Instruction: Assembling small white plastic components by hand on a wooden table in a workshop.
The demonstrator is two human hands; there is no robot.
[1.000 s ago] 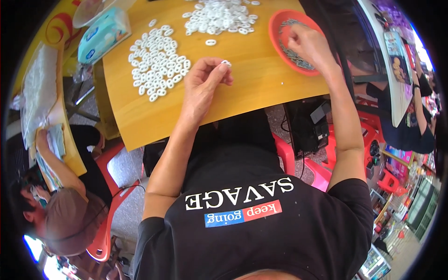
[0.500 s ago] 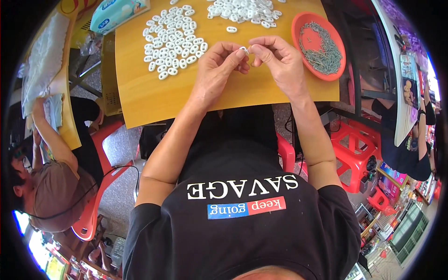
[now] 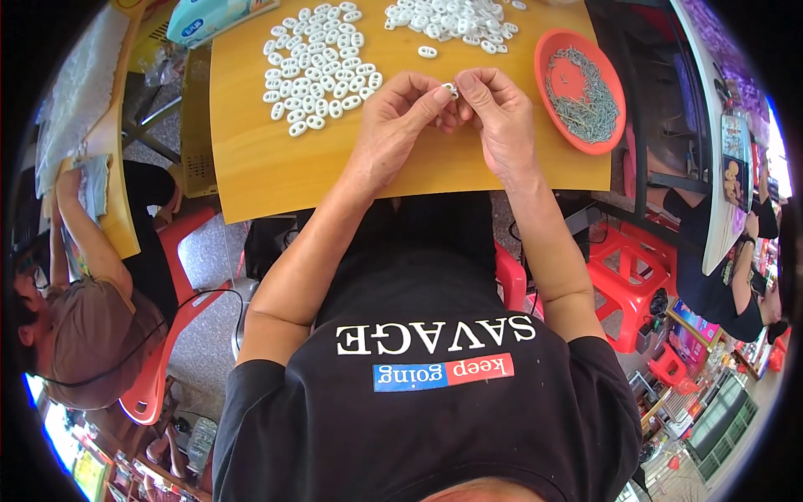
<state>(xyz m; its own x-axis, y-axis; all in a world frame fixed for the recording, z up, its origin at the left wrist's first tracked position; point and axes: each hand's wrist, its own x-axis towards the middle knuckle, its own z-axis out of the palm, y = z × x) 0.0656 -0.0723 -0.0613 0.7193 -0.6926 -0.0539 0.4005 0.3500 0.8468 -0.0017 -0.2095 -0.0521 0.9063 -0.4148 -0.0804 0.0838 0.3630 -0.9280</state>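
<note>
Between my two hands, over the near middle of the table, is a small white two-hole plastic piece [image 3: 451,89]. My left hand [image 3: 396,121] pinches it between thumb and fingers. Close against it, my right hand [image 3: 503,119] has thumb and fingers pressed together; what they hold is too small to make out. Many like pieces [image 3: 322,74] lie spread in a single layer to the left. A heap of them [image 3: 456,18] sits at the far side, with one loose piece [image 3: 427,52] nearer me. To the right, an orange-red oval bowl [image 3: 548,52] holds grey screws [image 3: 590,113].
A blue-green tissue pack [image 3: 209,21] lies at the table's [image 3: 293,171] far left corner. Someone in a brown shirt [image 3: 100,335] sits at another table on the left. Red plastic stools [image 3: 623,280] stand to the right, near another person in dark clothes [image 3: 711,268].
My right hand has come in closer to the left, its fingers now pressed at the white piece. The whole view has shifted slightly.
</note>
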